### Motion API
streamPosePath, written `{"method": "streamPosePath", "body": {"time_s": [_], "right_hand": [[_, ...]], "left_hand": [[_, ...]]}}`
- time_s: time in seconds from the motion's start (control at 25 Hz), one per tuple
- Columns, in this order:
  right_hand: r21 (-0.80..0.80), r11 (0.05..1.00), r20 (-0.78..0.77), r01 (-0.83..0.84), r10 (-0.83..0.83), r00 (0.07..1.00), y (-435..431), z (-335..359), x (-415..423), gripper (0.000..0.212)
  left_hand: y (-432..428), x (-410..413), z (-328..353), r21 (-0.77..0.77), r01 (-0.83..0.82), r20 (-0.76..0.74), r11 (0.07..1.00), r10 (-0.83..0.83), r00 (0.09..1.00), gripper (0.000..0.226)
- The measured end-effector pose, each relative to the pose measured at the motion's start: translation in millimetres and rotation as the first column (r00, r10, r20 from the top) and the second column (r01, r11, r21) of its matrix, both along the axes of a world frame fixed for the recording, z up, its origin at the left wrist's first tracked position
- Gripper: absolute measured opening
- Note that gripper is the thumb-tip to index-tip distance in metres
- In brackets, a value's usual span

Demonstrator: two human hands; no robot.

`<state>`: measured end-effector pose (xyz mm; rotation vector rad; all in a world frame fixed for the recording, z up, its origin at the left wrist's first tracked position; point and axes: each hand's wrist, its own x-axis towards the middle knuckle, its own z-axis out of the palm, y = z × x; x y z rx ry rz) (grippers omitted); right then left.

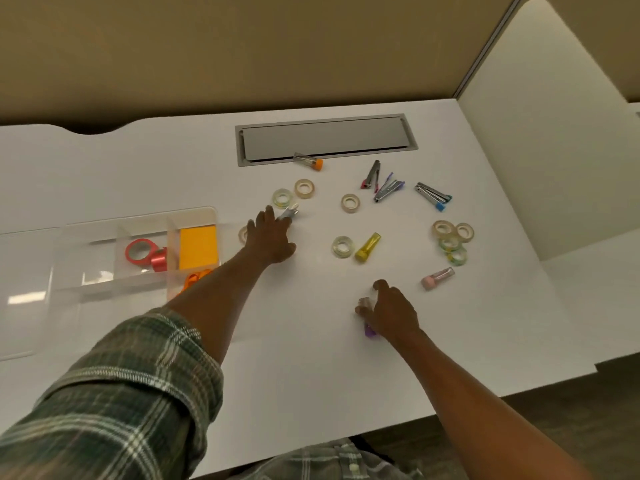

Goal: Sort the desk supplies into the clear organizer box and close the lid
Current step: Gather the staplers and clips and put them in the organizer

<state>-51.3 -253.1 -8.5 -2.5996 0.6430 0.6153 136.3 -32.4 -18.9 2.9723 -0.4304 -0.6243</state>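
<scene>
A small silver stapler (290, 213) lies on the white desk (311, 358), near the right end of the clear organizer box (194, 212), and is met by the fingertips of the left hand (272, 239). Whether it is already pinched cannot be told, the thumb being hidden. A purple-capped tube (369, 330) is clasped in the curled fingers of the right hand (389, 315), nearer the desk's front edge. The stapler is best gripped across its body, lifted clear of the tape roll (282, 198) just beside it, and set in an unfilled compartment, so that the red tape (138, 251) and orange notes (198, 247) are left undisturbed.
</scene>
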Motion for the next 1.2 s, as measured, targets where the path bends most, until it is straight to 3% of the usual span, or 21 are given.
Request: {"method": "streamPosePath", "body": {"time_s": [0.16,0.32,0.4,0.56,0.68,0.76,0.84,1.04,1.2], "right_hand": [[0.055,0.998,0.031,-0.007,0.006,1.0,-6,-16,1,0.048],[0.056,0.998,0.102,-0.037,0.031,0.994,-14,-23,6,0.045],[0.058,0.997,0.139,-0.044,0.036,0.99,-21,-24,12,0.046],[0.081,0.996,0.221,-0.025,0.006,0.975,-32,-22,35,0.047],[0.072,0.997,0.238,-0.008,-0.009,0.971,-42,-18,55,0.045],[0.042,0.999,0.285,0.0,-0.012,0.958,-53,-14,70,0.036],[0.017,1.0,0.331,-0.01,0.004,0.944,-69,-8,90,0.031],[0.054,0.996,0.245,-0.075,0.059,0.968,-99,6,165,0.057],[0.063,0.998,0.163,-0.031,0.02,0.986,-107,4,214,0.066]], "left_hand": [[-6,0,-11,-0.033,-0.052,0.041,0.998,0.053,0.998,0.055],[-7,-15,-13,-0.191,-0.136,0.116,0.972,0.16,0.98,0.041],[-10,-25,-12,-0.326,-0.234,0.104,0.916,0.281,0.954,0.034],[-19,-47,0,-0.56,-0.435,-0.015,0.705,0.516,0.856,0.025],[-26,-61,11,-0.639,-0.673,-0.336,0.373,0.651,0.68,0.026],[-29,-72,18,-0.637,-0.757,-0.536,0.146,0.622,0.571,0.022],[-32,-83,23,-0.619,-0.785,-0.64,0.021,0.566,0.52,0.018],[-40,-111,35,-0.573,-0.813,-0.737,-0.104,0.5,0.455,0.029],[-36,-122,46,-0.546,-0.829,-0.767,-0.118,0.468,0.439,0.037]]}}
